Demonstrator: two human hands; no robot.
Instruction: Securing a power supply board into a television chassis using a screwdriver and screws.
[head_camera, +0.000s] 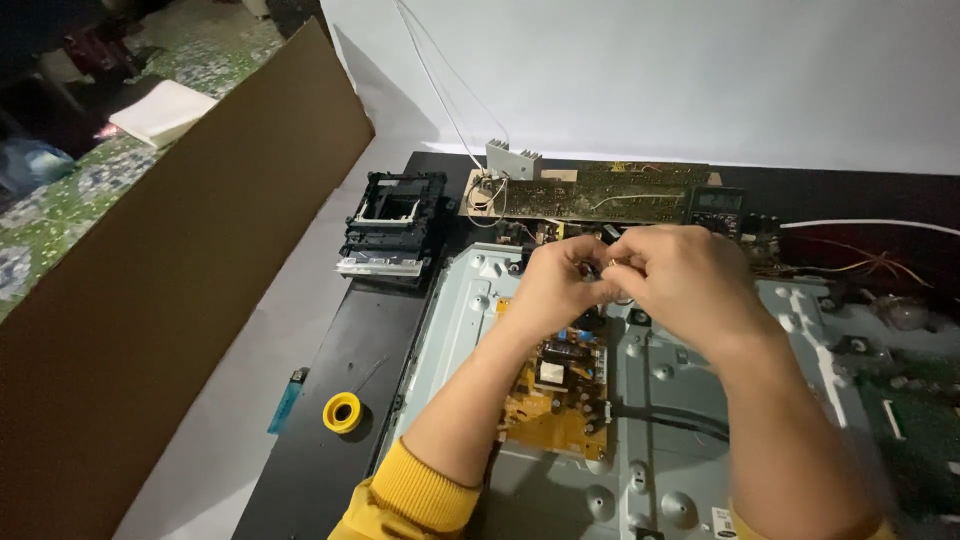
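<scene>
My left hand (553, 283) and my right hand (684, 275) meet above the grey metal chassis (660, 420) of an opened device. Both pinch a small dark part (597, 268) between their fingertips; what the part is cannot be made out. Just below the hands lies a yellow-brown circuit board (555, 395) with several components, fixed in the chassis. Yellow sleeves cover both my forearms near the bottom edge.
A long brown circuit board (600, 195) with a grey heat sink (512, 160) lies at the back. A black plastic frame (393, 222) stands at the left, a yellow solder spool (342, 411) and blue lighter (285, 401) nearer. A cardboard sheet (170, 280) leans at the left.
</scene>
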